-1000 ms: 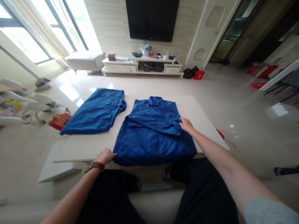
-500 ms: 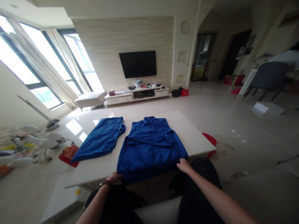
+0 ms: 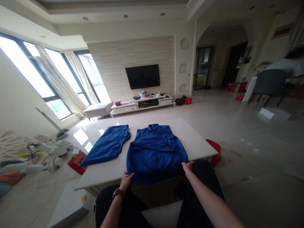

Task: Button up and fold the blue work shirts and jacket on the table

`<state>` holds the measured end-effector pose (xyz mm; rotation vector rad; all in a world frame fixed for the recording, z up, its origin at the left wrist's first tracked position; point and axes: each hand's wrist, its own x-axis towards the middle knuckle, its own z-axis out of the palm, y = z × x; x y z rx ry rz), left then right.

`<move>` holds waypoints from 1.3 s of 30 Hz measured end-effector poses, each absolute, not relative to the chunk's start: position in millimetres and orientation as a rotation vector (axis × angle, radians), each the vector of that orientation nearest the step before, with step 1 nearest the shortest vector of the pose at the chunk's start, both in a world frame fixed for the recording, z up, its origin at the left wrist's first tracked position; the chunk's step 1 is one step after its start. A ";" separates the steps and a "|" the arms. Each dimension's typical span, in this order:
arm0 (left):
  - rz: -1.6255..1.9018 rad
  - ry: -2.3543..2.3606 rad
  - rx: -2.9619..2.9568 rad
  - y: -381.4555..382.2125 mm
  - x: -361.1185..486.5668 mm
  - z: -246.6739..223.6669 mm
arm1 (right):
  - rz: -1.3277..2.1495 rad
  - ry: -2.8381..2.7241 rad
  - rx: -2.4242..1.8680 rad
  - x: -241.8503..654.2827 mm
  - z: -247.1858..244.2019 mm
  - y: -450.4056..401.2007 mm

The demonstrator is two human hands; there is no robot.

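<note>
A blue collared shirt (image 3: 154, 155) lies on the white table (image 3: 190, 136), its sleeves folded across the front and its collar at the far side. My left hand (image 3: 126, 180) is closed on the shirt's near left corner, and a watch is on that wrist. At the near right corner, my right hand (image 3: 187, 167) grips the hem. The shirt's bottom edge hangs over the table's near edge between both hands. To the left of the shirt lies a folded blue garment (image 3: 108, 145).
Red stools (image 3: 213, 152) stand at both table sides. A white box (image 3: 68, 204) is on the floor at the near left. Beyond are a low TV cabinet (image 3: 142, 104), a bench (image 3: 98, 110) and, at far right, a person near a dark chair (image 3: 270, 81).
The view has tilted up. Both hands still hold the shirt's corners; its near edge looks pulled in, and my left hand shows more of its fingers.
</note>
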<state>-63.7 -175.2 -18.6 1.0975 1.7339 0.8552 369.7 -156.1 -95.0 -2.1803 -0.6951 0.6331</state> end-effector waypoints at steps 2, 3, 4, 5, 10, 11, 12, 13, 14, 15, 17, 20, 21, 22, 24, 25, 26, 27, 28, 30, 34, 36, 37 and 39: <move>0.888 1.749 1.183 -178.8 -61.9 -31.3 | 0.725 -0.770 -2.138 372.6 -96.1 -161.6; 0.887 1.769 1.261 -180.5 -60.5 -37.0 | 0.764 -0.820 -2.112 372.7 -96.7 -164.1; 0.881 1.789 1.344 -182.1 -58.7 -42.0 | 0.793 -0.872 -2.084 371.8 -97.2 -166.2; 0.866 1.805 1.419 -183.8 -56.5 -46.2 | 0.809 -0.924 -2.056 369.9 -97.7 -168.0; 0.799 1.799 1.552 -189.7 -47.0 -55.2 | 0.740 -1.103 -1.989 348.8 -98.9 -174.5; 0.793 1.798 1.550 -190.3 -46.6 -55.3 | 0.729 -1.120 -1.987 343.7 -99.0 -176.0; 0.784 1.799 1.546 -190.8 -46.7 -55.2 | 0.725 -1.142 -1.986 338.9 -99.3 -177.5; 0.773 1.801 1.542 -191.3 -47.0 -54.8 | 0.724 -1.177 -1.988 334.7 -99.6 -179.1; 0.761 1.804 1.541 -191.9 -47.5 -54.0 | 0.724 -1.222 -1.993 331.3 -99.9 -180.7; 0.750 1.805 1.544 -192.7 -47.8 -53.0 | 0.720 -1.274 -2.000 328.8 -100.4 -182.1; 0.745 1.809 1.566 -194.9 -47.6 -50.0 | 0.700 -1.365 -2.019 326.3 -101.3 -184.4; 0.776 1.796 1.615 -198.5 -45.3 -44.7 | 0.693 -1.396 -2.031 326.6 -103.8 -185.9; 0.788 1.791 1.629 -199.3 -44.4 -43.3 | 0.698 -1.398 -2.021 327.0 -105.2 -185.7; 0.799 1.784 1.643 -199.9 -43.6 -42.3 | 0.705 -1.400 -2.004 327.3 -107.1 -185.2; 0.822 1.771 1.672 -200.3 -42.6 -41.6 | 0.710 -1.403 -1.956 327.7 -111.8 -183.3; 0.832 1.769 1.684 -200.2 -42.3 -41.9 | 0.706 -1.398 -1.928 327.9 -114.6 -181.9; 0.833 1.770 1.690 -200.0 -42.2 -42.7 | 0.701 -1.393 -1.896 328.1 -117.5 -180.5; 0.827 1.773 1.692 -199.7 -42.3 -43.7 | 0.697 -1.389 -1.864 328.4 -120.4 -178.9; 0.812 1.773 1.694 -199.4 -42.4 -44.8 | 0.696 -1.387 -1.835 328.9 -123.1 -177.2; 0.773 1.770 1.701 -198.6 -42.7 -47.2 | 0.706 -1.389 -1.799 330.1 -127.7 -174.3; 0.704 1.772 1.727 -197.2 -43.4 -50.4 | 0.756 -1.391 -1.791 331.9 -132.8 -170.8; 0.677 1.773 1.730 -196.6 -43.6 -51.5 | 0.770 -1.392 -1.794 331.5 -133.4 -170.5; 0.665 1.772 1.728 -196.3 -43.7 -52.0 | 0.770 -1.390 -1.802 331.0 -133.2 -170.6; 0.653 1.770 1.720 -196.1 -43.7 -53.0 | 0.752 -1.390 -1.813 329.6 -132.0 -171.2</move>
